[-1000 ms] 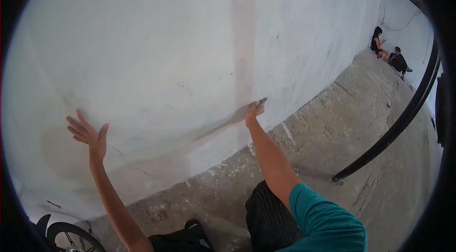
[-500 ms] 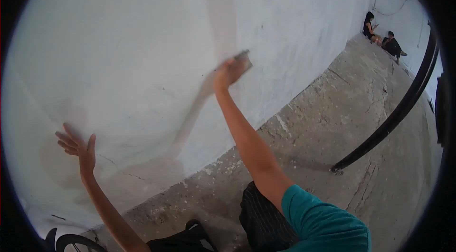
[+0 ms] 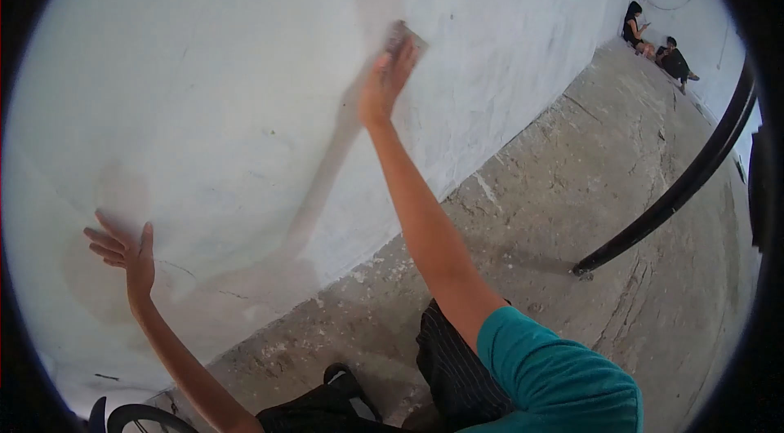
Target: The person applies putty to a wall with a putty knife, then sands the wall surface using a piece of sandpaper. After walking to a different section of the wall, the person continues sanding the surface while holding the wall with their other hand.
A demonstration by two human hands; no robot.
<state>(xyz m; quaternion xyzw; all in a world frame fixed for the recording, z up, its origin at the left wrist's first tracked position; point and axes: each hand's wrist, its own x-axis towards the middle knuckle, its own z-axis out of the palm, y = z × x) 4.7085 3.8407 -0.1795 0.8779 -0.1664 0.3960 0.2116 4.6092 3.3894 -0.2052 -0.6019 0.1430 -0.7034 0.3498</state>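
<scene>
Across the pale painted wall [image 3: 253,90], my right hand [image 3: 382,90] reaches up with its fingers over a flat grey-brown rectangular piece [image 3: 415,38] that looks like sandpaper. The piece is against the wall, partly hidden under the fingers and slightly blurred. Lower on the left, my left hand [image 3: 131,255] lies on the wall with its fingers spread and nothing in it. A thin crack [image 3: 175,267] runs across the wall just right of this hand. Shadows of both arms fall on the surface.
Rough concrete floor [image 3: 523,213] runs along the wall's base. A curved black pole [image 3: 678,188] rises from the floor at right. Two people [image 3: 653,45] sit far off by the back corner. Part of a black wheel [image 3: 147,415] shows at bottom left.
My right hand has moved upward along the wall with the flat piece, and its fingers now point more upward. My left hand stays spread on the wall; the view has shifted slightly.
</scene>
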